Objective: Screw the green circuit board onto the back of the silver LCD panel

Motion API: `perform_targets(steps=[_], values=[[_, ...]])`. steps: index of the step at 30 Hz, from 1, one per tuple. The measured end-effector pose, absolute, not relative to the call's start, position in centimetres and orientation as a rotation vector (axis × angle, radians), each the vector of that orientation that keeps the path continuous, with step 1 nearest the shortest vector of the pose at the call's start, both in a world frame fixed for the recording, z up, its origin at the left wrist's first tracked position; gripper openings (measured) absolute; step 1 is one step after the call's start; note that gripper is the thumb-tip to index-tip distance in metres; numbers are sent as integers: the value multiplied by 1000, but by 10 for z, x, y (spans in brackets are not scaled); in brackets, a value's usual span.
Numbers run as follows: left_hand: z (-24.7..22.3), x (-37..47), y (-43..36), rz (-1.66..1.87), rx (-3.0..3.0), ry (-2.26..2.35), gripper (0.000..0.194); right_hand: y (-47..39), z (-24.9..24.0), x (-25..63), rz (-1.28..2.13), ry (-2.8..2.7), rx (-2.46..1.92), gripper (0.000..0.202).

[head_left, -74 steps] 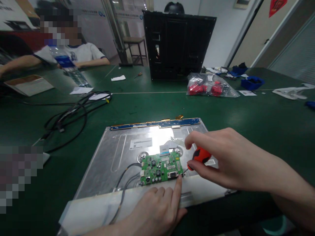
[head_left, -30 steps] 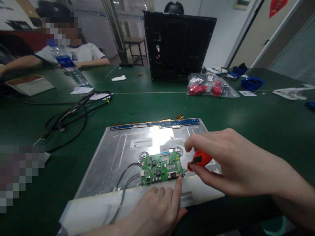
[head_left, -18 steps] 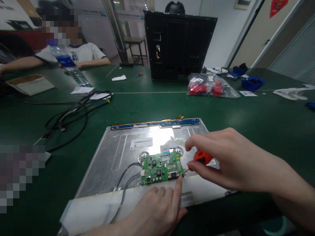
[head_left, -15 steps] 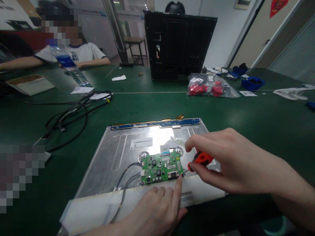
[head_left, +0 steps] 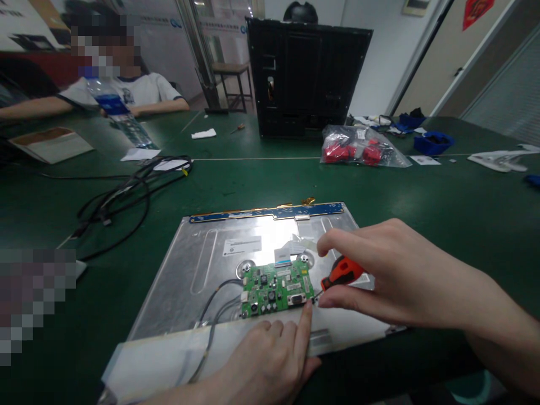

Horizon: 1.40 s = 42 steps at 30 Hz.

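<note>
A green circuit board lies on the metal back of a display panel. My left hand rests over the panel's pale lower strip, its index finger stretched to the board's lower right corner beside the video connector. In my right hand is a red-and-black screwdriver, its thin shaft slanting down to that same corner. The thumb is below the handle and the index finger is raised above it; the other fingers are partly hidden. Grey cables run from the board's left side.
A black monitor housing stands behind the panel, near a clear bag of red parts. Tangled black cables and a water bottle are at left. Across the green table sits a person. Blue items lie at right.
The screwdriver handle has turned slightly in my right hand, and the thumb has slid a little down and left. My left hand has stayed put.
</note>
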<state>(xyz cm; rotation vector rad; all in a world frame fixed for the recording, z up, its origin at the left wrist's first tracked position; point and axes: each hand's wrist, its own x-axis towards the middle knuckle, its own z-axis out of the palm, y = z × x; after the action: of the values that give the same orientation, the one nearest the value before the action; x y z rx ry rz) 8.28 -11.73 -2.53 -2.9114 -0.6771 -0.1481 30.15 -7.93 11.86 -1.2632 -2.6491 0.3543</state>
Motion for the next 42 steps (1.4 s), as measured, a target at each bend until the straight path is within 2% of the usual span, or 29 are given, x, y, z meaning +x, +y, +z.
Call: perform_targets(steps=[3,11,19,24,32,42], values=[[-25,83,-117,-151,-2908,-685,45,-79,117,302,328,-2654,-1248,32],[-21,84,-117,-139,-2902,-667,48,-80,118,301,340,-2657,-1225,14],[-25,84,-117,-194,-2889,-665,47,-81,121,302,372,-2645,-1220,16],[-24,84,-117,-220,-2899,-684,48,-79,118,302,307,-2675,-1249,26],[-26,84,-117,-219,-2883,-669,47,-82,118,302,307,-2661,-1256,13],[-24,84,-118,-193,-2877,-678,47,-81,117,303,290,-2659,-1237,22]])
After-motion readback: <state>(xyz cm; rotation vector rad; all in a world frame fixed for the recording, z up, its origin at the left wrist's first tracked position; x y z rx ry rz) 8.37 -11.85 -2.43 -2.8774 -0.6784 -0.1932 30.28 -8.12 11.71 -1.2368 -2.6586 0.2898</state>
